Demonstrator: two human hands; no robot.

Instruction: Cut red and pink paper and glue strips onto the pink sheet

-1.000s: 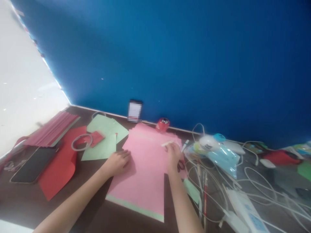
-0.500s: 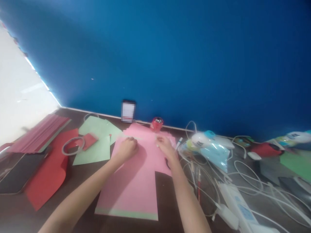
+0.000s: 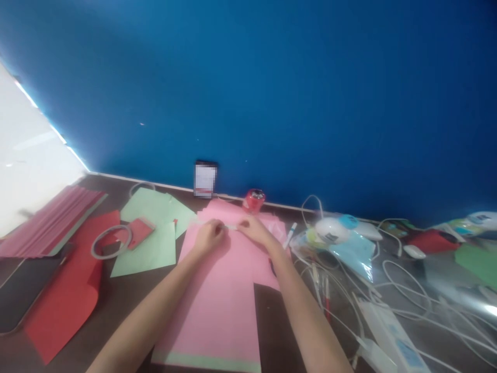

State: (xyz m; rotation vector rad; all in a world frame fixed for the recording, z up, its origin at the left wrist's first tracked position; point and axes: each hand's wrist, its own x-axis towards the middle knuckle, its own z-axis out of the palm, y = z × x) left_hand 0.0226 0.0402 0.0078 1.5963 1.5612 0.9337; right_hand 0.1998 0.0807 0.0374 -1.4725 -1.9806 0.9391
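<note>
A large pink paper sheet [image 3: 217, 305] lies on the dark table in front of me. My left hand [image 3: 208, 237] and my right hand [image 3: 254, 231] meet at its far end, fingers curled in a pinch. Between them runs a thin pale strip [image 3: 231, 227], which both hands seem to grip; blur hides the detail. A small red tape dispenser [image 3: 254, 200] stands just beyond the hands by the blue wall.
Green sheets [image 3: 149, 243], a red sheet [image 3: 62, 300], a tape ring [image 3: 110, 242] and a maroon pleated pouch [image 3: 50, 223] lie at left. At right are a marker [image 3: 290, 234], a plastic bag [image 3: 349, 248], white cables [image 3: 404, 295] and a power strip [image 3: 392, 336].
My left hand moved from the sheet's left edge up to its far end. My right hand shifted left, and both hands now meet on the pale strip. The camera view also shifted.
</note>
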